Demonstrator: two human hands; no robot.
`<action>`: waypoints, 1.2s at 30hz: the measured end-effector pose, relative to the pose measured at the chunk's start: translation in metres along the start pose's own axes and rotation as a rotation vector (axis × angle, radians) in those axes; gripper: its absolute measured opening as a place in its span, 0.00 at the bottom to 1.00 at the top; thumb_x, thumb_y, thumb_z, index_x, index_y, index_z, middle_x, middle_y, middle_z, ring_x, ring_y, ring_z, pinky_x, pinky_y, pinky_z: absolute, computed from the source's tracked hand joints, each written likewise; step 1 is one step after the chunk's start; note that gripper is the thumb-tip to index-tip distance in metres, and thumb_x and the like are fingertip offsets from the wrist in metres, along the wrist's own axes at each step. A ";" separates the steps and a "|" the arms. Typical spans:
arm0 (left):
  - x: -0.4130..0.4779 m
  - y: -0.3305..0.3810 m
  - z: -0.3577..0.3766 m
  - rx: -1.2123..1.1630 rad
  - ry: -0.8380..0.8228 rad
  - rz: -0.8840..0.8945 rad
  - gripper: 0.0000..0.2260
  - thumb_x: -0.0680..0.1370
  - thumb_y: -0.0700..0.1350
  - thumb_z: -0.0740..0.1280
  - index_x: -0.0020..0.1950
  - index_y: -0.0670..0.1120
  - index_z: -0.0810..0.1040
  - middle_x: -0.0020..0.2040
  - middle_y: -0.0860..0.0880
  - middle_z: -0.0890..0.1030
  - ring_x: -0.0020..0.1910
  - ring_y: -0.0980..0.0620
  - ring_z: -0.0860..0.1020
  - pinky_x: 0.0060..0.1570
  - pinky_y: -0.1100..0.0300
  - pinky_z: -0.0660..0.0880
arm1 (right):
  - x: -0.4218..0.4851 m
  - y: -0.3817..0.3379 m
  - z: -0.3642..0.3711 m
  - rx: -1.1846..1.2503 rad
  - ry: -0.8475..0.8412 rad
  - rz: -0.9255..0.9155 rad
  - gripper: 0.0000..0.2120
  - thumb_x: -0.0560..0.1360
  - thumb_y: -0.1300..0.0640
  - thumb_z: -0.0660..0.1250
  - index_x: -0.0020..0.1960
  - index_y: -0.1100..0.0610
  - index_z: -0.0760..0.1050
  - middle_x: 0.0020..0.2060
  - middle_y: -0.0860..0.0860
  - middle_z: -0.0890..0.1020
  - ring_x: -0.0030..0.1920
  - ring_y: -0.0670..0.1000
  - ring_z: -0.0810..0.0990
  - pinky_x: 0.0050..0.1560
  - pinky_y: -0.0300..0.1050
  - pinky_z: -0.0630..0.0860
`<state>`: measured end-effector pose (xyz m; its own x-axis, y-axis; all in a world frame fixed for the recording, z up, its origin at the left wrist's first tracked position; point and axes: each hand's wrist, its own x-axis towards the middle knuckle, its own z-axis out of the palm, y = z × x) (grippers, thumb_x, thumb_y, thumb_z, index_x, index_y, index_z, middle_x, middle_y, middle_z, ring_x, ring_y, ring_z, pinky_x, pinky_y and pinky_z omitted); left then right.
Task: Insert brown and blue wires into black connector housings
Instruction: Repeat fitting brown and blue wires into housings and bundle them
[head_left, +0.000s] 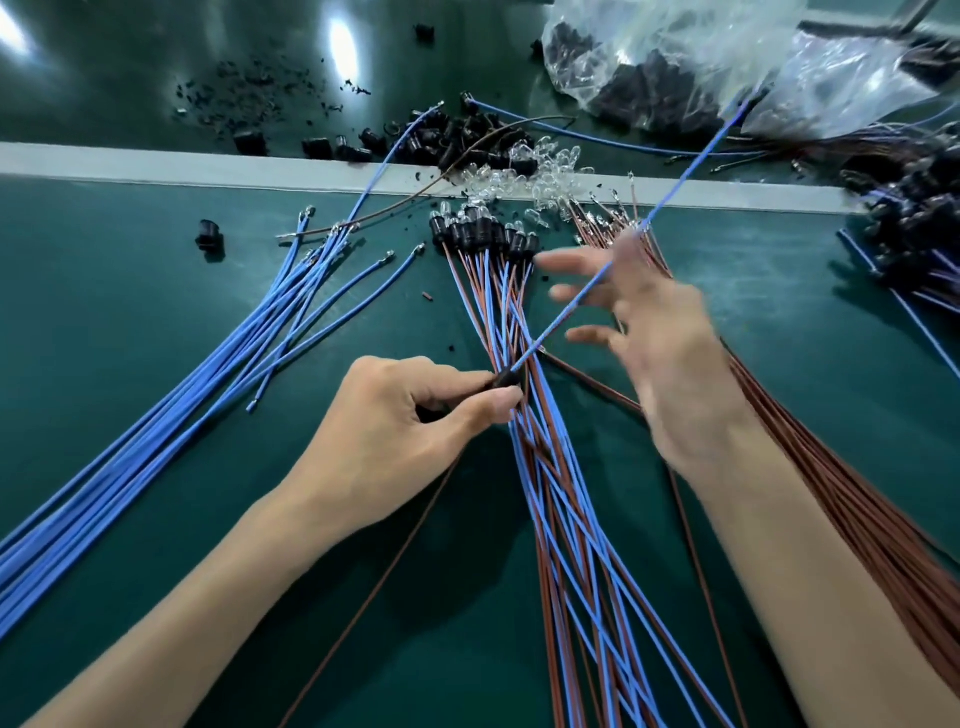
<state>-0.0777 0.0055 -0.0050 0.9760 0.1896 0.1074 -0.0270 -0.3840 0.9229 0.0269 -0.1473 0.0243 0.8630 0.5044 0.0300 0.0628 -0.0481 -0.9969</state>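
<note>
Your left hand is pinching a black connector housing between thumb and forefinger at mid-frame. A blue wire is running from it toward the upper right, crossing your right hand. That hand's blurred fingers are spreading wide, and I cannot tell whether they are gripping the wire.

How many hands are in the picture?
2. The left hand pinches a black connector housing at the middle of the mat. The right hand, blurred, is just up and right of it, by the blue wire that runs from the housing.
</note>
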 end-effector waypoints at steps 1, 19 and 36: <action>0.000 -0.001 0.000 0.005 0.008 0.005 0.10 0.70 0.56 0.69 0.45 0.54 0.86 0.34 0.47 0.82 0.33 0.47 0.76 0.36 0.54 0.71 | 0.002 -0.002 -0.004 0.154 0.082 -0.011 0.18 0.76 0.43 0.54 0.45 0.49 0.81 0.50 0.44 0.83 0.50 0.43 0.78 0.44 0.35 0.73; 0.003 -0.005 -0.003 0.161 0.090 0.194 0.08 0.74 0.48 0.69 0.45 0.46 0.85 0.32 0.48 0.80 0.32 0.48 0.75 0.34 0.53 0.72 | 0.001 0.007 -0.011 -0.160 -0.012 -0.123 0.08 0.76 0.54 0.64 0.46 0.49 0.83 0.50 0.50 0.80 0.48 0.43 0.76 0.45 0.37 0.70; 0.027 -0.012 -0.002 0.123 0.170 0.124 0.05 0.79 0.41 0.65 0.48 0.44 0.81 0.27 0.51 0.75 0.25 0.56 0.68 0.28 0.69 0.63 | 0.077 0.001 -0.004 -0.587 -0.018 -0.272 0.05 0.74 0.60 0.70 0.49 0.52 0.81 0.41 0.51 0.84 0.35 0.43 0.80 0.40 0.31 0.73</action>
<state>-0.0516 0.0166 -0.0123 0.9161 0.2799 0.2871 -0.1073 -0.5188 0.8481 0.0950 -0.1117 0.0259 0.7695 0.5792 0.2692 0.5460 -0.3779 -0.7477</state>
